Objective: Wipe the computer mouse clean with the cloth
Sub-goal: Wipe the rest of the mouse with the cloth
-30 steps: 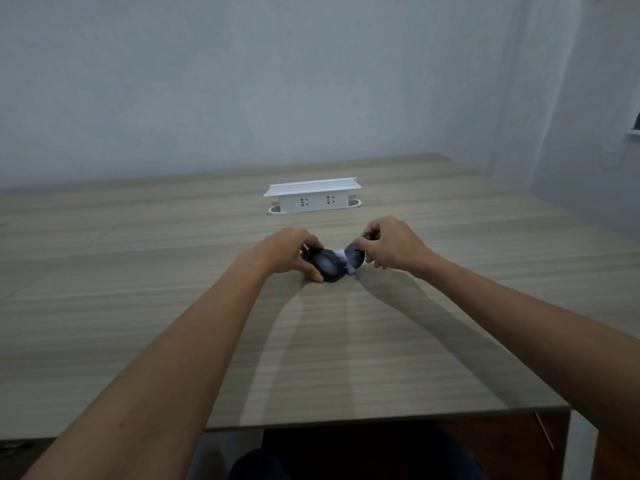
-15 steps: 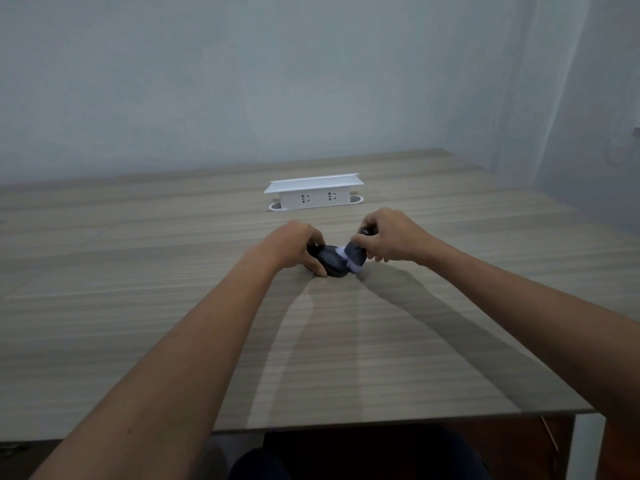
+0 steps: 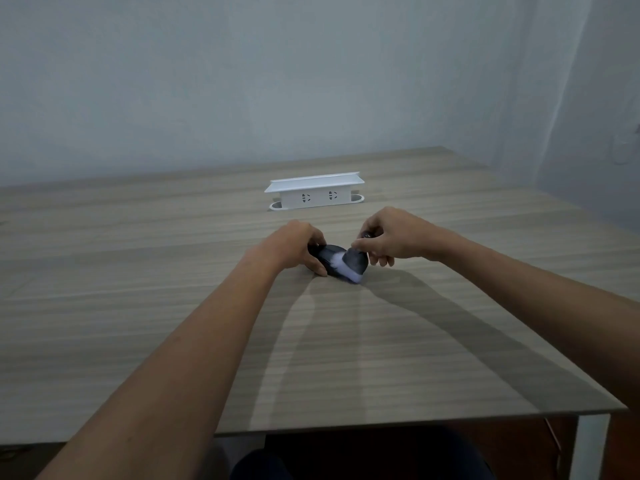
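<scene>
On a table [image 3: 173,306], the left hand [image 3: 294,245] grips a mouse [image 3: 327,253] while the right hand [image 3: 391,237] pinches a cloth [image 3: 353,266] against it.

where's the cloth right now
In the head view, the cloth is pinched in the right hand, draped over the right end of the mouse, just nearer than the white socket box.

I can't see much of the mouse [image 3: 327,255]: the cloth [image 3: 353,265] (blurred) and both hands cover its sides.
</scene>
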A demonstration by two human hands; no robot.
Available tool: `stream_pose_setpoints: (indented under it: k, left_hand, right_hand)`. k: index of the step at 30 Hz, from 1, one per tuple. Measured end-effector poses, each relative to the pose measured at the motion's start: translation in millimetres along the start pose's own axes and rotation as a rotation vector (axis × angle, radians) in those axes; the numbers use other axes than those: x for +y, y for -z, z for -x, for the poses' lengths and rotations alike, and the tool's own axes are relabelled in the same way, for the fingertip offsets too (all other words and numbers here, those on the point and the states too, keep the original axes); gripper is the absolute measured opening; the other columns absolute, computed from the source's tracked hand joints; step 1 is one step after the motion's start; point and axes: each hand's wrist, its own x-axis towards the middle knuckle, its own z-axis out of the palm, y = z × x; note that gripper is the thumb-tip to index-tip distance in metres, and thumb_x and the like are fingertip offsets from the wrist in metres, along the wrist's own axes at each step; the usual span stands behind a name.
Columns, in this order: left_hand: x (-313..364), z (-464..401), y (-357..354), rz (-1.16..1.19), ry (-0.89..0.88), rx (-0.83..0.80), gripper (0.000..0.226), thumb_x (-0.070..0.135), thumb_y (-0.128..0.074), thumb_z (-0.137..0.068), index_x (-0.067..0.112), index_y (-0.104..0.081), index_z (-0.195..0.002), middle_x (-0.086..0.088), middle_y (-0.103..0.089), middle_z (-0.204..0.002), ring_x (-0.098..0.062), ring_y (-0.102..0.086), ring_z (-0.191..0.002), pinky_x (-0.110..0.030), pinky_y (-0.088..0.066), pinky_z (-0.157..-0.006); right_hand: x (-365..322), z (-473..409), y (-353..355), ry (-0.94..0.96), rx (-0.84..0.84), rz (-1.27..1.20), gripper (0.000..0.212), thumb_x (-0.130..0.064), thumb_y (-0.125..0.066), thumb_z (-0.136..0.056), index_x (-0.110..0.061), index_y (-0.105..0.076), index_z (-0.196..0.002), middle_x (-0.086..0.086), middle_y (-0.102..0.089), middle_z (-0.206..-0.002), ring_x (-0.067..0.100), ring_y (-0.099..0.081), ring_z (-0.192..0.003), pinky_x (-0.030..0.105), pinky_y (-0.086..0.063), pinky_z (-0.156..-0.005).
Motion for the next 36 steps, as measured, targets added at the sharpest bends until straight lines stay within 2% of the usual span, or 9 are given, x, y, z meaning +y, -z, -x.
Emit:
stream_pose_setpoints:
  k: [6, 12, 16, 19, 25, 28, 31, 34, 36]
  left_hand:
    - [1.7, -0.1, -1.5, -0.016, 0.004, 0.000, 0.066, 0.035, -0.091, -0.067, 0.013, -0.069, -0.126, -0.007, -0.071, -0.120, -0.025, -0.066, -0.107, -0.037, -0.053, -0.094]
    - [1.2, -2.1, 0.0, -0.017, 0.012, -0.005, 0.065, 0.034, -0.092, -0.064, 0.014, -0.071, -0.122, -0.006, -0.072, -0.116, -0.025, -0.066, -0.104, -0.039, -0.054, -0.092]
    - [1.9, -1.2, -1.7, -0.014, 0.015, 0.003, 0.064, 0.034, -0.091, -0.065, 0.013, -0.071, -0.122, -0.007, -0.072, -0.116, -0.025, -0.066, -0.104, -0.040, -0.054, -0.093]
    - [1.3, -2.2, -2.5, -0.010, 0.023, 0.007, 0.064, 0.035, -0.092, -0.064, 0.014, -0.072, -0.120, -0.007, -0.073, -0.113, -0.025, -0.067, -0.101, -0.042, -0.055, -0.093]
    - [1.9, -4.1, -2.8, -0.026, 0.023, 0.023, 0.060, 0.034, -0.091, -0.065, 0.014, -0.073, -0.118, -0.007, -0.073, -0.109, -0.026, -0.067, -0.097, -0.041, -0.056, -0.088]
    - [3.0, -4.3, -4.2, -0.035, 0.031, 0.028, 0.060, 0.036, -0.091, -0.065, 0.014, -0.073, -0.118, -0.007, -0.074, -0.107, -0.026, -0.067, -0.096, -0.040, -0.055, -0.087]
    - [2.2, -4.7, -4.6, -0.025, 0.038, 0.028, 0.060, 0.036, -0.091, -0.064, 0.015, -0.072, -0.118, -0.007, -0.074, -0.108, -0.026, -0.067, -0.096, -0.039, -0.055, -0.086]
    - [1.1, -5.2, -3.6, -0.014, 0.037, 0.024, 0.060, 0.035, -0.092, -0.064, 0.014, -0.072, -0.117, -0.007, -0.074, -0.108, -0.026, -0.067, -0.097, -0.039, -0.055, -0.086]
    - [1.3, -4.9, -3.6, -0.017, 0.038, 0.019, 0.061, 0.035, -0.091, -0.065, 0.013, -0.072, -0.119, -0.007, -0.073, -0.109, -0.027, -0.068, -0.099, -0.040, -0.056, -0.088]
  right_hand:
    - [6.5, -11.1, -4.6, 0.011, 0.174, 0.159, 0.021, -0.016, -0.061, -0.091, -0.002, -0.073, -0.082, 0.012, -0.074, -0.065, 0.018, -0.068, -0.047, 0.015, -0.048, -0.041]
    - [-2.8, -6.7, -1.8, 0.054, 0.066, 0.116, 0.017, -0.020, -0.064, -0.092, -0.008, -0.072, -0.085, 0.010, -0.075, -0.067, 0.011, -0.066, -0.046, 0.017, -0.051, -0.044]
    - [3.7, -14.5, 0.9, 0.036, 0.132, 0.174, 0.019, -0.017, -0.062, -0.091, -0.003, -0.072, -0.084, 0.011, -0.074, -0.066, 0.013, -0.065, -0.044, 0.017, -0.050, -0.042]
    - [1.4, -15.1, -6.5, 0.072, 0.166, 0.213, 0.020, -0.018, -0.063, -0.091, -0.002, -0.072, -0.082, 0.009, -0.074, -0.068, 0.000, -0.059, -0.037, 0.017, -0.049, -0.043]
    - [-9.6, -13.2, -2.9, 0.123, 0.065, 0.196, 0.018, -0.023, -0.063, -0.093, -0.011, -0.070, -0.082, 0.003, -0.071, -0.061, 0.000, -0.058, -0.037, 0.025, -0.057, -0.052]
    - [-2.5, -22.0, -4.0, 0.097, 0.190, 0.290, 0.022, -0.019, -0.062, -0.092, -0.002, -0.071, -0.081, 0.010, -0.072, -0.074, 0.011, -0.059, -0.051, 0.032, -0.055, -0.060]
    - [-2.3, -21.8, -10.3, 0.119, 0.228, 0.312, 0.021, -0.016, -0.063, -0.090, 0.002, -0.072, -0.085, 0.014, -0.071, -0.084, 0.017, -0.054, -0.067, 0.025, -0.043, -0.056]
    - [-7.1, -17.5, -8.9, 0.144, 0.158, 0.243, 0.019, -0.019, -0.064, -0.090, -0.003, -0.072, -0.083, 0.011, -0.074, -0.074, 0.004, -0.056, -0.053, 0.020, -0.049, -0.049]
    - [-5.7, -16.6, -3.3, 0.116, 0.086, 0.183, 0.017, -0.023, -0.065, -0.092, -0.009, -0.070, -0.083, 0.008, -0.074, -0.066, 0.010, -0.064, -0.046, 0.026, -0.056, -0.050]
